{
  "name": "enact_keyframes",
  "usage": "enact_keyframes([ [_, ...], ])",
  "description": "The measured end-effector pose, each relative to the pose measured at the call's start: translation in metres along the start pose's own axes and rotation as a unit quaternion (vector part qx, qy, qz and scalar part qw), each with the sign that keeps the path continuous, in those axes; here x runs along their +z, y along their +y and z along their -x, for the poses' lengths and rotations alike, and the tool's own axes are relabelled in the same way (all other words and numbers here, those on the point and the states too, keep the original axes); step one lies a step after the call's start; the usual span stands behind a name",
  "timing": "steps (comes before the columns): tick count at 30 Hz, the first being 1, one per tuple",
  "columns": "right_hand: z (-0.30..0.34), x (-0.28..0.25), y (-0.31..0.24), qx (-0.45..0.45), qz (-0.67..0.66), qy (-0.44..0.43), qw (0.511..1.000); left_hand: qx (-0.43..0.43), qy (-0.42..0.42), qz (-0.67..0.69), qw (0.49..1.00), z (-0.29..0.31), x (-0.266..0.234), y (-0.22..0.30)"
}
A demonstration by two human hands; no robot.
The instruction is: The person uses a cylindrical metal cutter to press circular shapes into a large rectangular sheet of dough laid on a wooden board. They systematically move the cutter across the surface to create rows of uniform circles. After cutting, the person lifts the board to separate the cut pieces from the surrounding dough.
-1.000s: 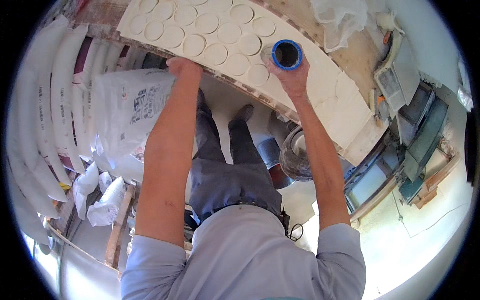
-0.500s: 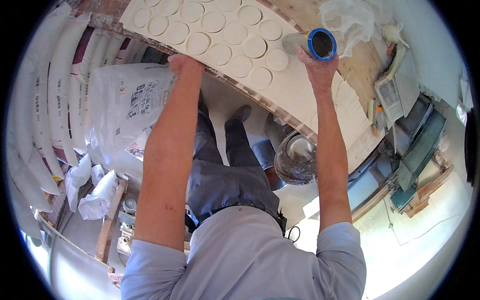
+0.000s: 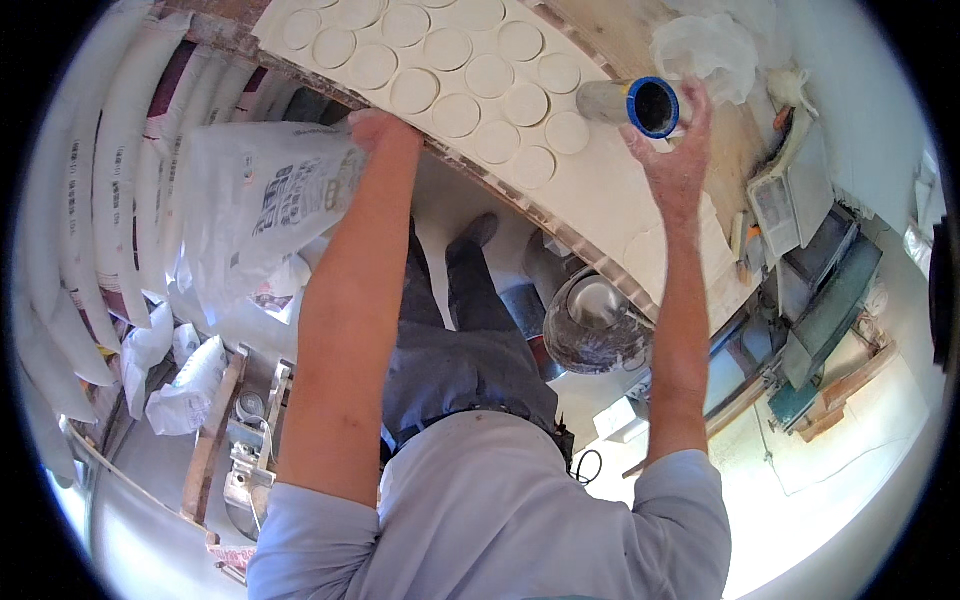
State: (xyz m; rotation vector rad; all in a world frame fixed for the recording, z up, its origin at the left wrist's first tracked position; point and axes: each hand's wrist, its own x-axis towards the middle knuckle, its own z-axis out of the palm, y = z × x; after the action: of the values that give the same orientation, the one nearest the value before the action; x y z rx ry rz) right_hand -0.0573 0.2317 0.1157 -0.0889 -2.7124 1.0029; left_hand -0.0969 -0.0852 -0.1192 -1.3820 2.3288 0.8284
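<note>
Item: tube (image 3: pixel 622 104), one, greyish, blue rim around a dark mouth. Place: far right area of the pale dough sheet (image 3: pixel 612 178), just right of the cut rounds (image 3: pixel 490 76); mouth turned right; tilted or lying, cannot tell which.

Handling: probably light and stiff; round wall likely rolls and may slip in floury fingers. Best hold: around the wall, left of the rim. Dough beneath looks soft, easily dented.

Right hand (image 3: pixel 672 150): thumb and fingers spread wide about the rim; contact cannot be told.

Left hand (image 3: pixel 374 128): at the near edge of the bench (image 3: pixel 738 140), left; fingers hidden, whether spread or pressed together cannot be told.

Edges and room: near edge drops off above a round tub (image 3: pixel 590 350), right; crumpled film (image 3: pixel 705 52) far right; flat dough toward near right gives low ground to pass over.
</note>
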Motion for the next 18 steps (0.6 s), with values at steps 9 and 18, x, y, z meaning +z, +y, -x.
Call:
enact_keyframes([
  [9, -0.037, 0.03, 0.013, -0.259, 0.25, -0.092, 0.928, -0.127, 0.024, 0.207, 0.97, 0.001, 0.003, 0.005],
  [18, -0.014, 0.048, 0.023, -0.116, 0.262, 0.046, 0.957, 0.035, 0.01, -0.004, 0.999, 0.009, -0.007, -0.003],
])
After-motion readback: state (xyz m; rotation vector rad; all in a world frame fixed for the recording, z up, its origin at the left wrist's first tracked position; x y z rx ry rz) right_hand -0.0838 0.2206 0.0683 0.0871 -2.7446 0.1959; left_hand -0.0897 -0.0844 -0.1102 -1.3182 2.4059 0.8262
